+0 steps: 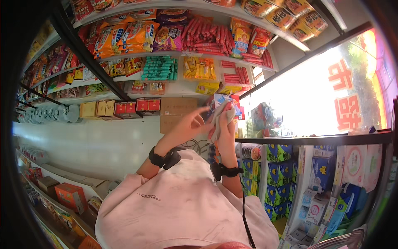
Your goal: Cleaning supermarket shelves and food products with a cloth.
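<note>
My right hand [227, 126] grips a grey-beige cloth [218, 119], folded around something red whose kind I cannot make out. Just left of the cloth is my left hand [193, 124], slightly blurred, its fingers apart and curved toward the cloth. Whether its fingertips touch the cloth is hard to tell. Behind both hands lie boxes at the end of the bottom shelf. A shelf above them carries a clear bin of yellow packets [199, 68] and a bin of red-wrapped sticks [235, 75].
A cardboard box [178, 109] stands on the floor ahead, with cables [194, 144] near it. Red gift boxes [148, 104] line the shelf foot. To the right, a black-framed window ledge [311, 139] runs above shelves of boxed goods [279, 174]. More shelving [71, 197] is at the left.
</note>
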`<control>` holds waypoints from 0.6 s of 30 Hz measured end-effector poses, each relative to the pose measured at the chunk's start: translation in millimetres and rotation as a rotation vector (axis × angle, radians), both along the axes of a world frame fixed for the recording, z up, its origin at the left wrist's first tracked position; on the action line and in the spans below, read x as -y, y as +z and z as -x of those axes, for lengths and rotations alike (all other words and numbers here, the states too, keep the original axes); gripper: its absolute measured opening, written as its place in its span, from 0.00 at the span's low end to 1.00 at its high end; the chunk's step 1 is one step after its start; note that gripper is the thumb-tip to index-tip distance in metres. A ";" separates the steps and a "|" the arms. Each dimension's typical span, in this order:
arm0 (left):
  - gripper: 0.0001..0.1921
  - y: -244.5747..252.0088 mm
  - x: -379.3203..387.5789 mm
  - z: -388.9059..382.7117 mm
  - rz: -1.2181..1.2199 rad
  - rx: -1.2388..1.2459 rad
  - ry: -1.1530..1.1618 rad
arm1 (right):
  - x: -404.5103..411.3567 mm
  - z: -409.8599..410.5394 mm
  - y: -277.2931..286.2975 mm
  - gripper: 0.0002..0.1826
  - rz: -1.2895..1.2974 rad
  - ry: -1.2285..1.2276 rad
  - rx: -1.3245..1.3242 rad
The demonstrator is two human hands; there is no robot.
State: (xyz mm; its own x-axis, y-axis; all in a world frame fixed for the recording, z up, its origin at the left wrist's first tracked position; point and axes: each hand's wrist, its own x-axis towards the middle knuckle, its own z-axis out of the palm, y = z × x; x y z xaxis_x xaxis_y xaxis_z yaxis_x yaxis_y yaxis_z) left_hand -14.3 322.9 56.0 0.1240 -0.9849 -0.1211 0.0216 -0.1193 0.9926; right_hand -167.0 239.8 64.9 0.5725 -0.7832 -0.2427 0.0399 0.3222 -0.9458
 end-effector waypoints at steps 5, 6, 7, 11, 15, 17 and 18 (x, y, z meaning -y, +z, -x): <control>0.34 -11.2 11.5 -22.4 0.101 -0.301 0.025 | 13.3 -55.5 12.3 0.23 -0.100 -0.176 0.230; 0.33 -15.9 13.6 -31.8 0.087 -0.242 0.058 | 16.3 -60.9 14.3 0.23 -0.097 -0.177 0.222; 0.32 -17.1 16.2 -39.4 0.072 -0.183 0.091 | 18.6 -65.6 18.0 0.22 -0.002 -0.213 0.199; 0.24 -2.6 23.2 -66.0 0.101 -0.177 0.110 | 36.0 -73.2 17.7 0.20 0.739 -0.251 -0.302; 0.12 -11.6 38.7 -80.3 0.116 -0.080 0.129 | 69.8 -77.8 5.1 0.16 0.072 -0.386 0.225; 0.10 -13.1 47.2 -85.4 0.125 -0.060 0.163 | 84.3 -73.3 -4.8 0.16 0.319 -0.354 -0.117; 0.10 -17.8 51.6 -87.8 0.151 -0.087 0.217 | 87.1 -76.4 -4.1 0.16 0.316 -0.351 -0.113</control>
